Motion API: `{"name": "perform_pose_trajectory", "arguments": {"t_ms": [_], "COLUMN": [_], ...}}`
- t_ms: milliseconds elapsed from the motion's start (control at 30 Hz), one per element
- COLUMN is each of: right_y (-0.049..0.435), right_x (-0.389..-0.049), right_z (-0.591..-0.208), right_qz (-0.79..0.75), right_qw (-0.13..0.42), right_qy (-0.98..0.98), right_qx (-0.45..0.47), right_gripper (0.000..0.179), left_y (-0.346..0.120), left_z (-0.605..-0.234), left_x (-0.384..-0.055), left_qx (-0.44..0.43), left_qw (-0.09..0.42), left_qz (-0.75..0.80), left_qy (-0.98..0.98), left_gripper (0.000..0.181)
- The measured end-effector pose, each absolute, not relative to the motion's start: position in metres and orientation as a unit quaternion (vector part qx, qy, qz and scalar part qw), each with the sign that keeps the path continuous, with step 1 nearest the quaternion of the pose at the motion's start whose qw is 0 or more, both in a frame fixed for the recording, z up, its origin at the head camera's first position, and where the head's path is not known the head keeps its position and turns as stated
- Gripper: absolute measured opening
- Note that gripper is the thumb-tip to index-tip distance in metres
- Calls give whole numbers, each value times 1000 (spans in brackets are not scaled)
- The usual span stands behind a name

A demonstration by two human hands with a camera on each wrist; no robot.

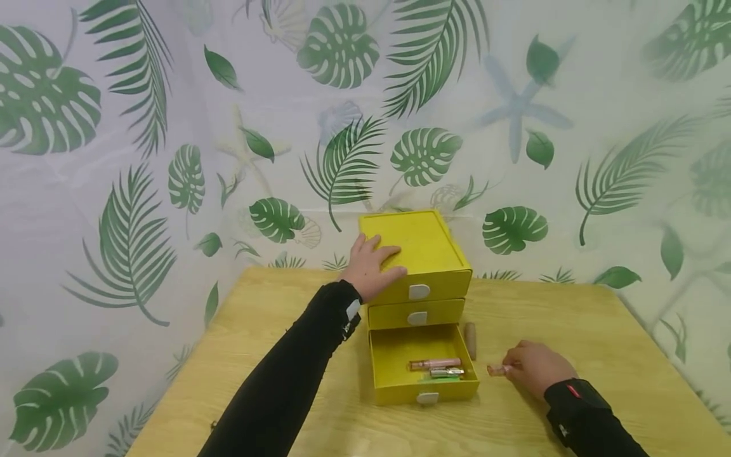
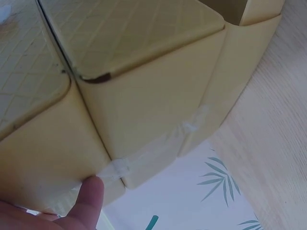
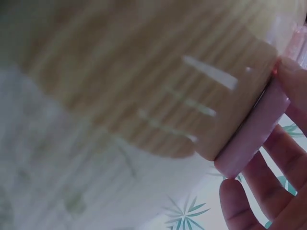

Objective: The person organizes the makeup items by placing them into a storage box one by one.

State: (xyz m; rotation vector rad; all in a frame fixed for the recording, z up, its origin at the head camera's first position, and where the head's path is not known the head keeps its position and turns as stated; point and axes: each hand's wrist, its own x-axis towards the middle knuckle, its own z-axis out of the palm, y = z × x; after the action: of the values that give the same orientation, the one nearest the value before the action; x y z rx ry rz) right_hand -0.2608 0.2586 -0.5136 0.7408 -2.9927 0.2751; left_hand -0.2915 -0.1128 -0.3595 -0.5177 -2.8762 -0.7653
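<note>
My left hand (image 1: 370, 268) rests on the top left of a yellow drawer box (image 1: 408, 241), its fingers spread; in the left wrist view its thumb (image 2: 89, 196) touches the side near some clear tape. The bottom drawer (image 1: 394, 343) is pulled out, the two above it closed. Inside lie a pink tube (image 1: 436, 364), a silvery tube (image 1: 447, 372) and a green item (image 1: 440, 380). Right of the drawer, my right hand (image 1: 542, 367) pinches a pink lip gloss tube (image 3: 252, 129) between thumb and fingers, its clear end (image 1: 494, 369) pointing toward the drawer.
A brown cylinder (image 1: 470, 341) stands close against the box's right side. The wooden table (image 1: 571, 311) extends to both sides of it. Behind hangs a leaf-patterned sheet (image 1: 365, 152). A small dark object (image 1: 214, 424) lies by my left sleeve.
</note>
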Motion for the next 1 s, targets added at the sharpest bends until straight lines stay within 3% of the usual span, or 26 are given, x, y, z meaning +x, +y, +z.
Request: {"name": "perform_pose_trajectory", "arguments": {"t_ms": [533, 700, 1000], "right_y": [257, 239, 161], "right_x": [-261, -257, -248], "right_z": [-506, -490, -450], "right_qz": [133, 156, 146], "right_qw": [-26, 11, 94], "right_qy": [-970, -962, -926], "right_qx": [200, 224, 334], "right_gripper": [11, 16, 10], "left_y": [-117, -115, -118], "left_z": [-359, -363, -362], "left_x": [-294, -293, -291], "left_qx": [-177, -175, -171], "left_qw": [61, 56, 62], "left_qz": [-259, -264, -256], "left_qy": [-948, -947, -949], "left_gripper": [56, 55, 55]}}
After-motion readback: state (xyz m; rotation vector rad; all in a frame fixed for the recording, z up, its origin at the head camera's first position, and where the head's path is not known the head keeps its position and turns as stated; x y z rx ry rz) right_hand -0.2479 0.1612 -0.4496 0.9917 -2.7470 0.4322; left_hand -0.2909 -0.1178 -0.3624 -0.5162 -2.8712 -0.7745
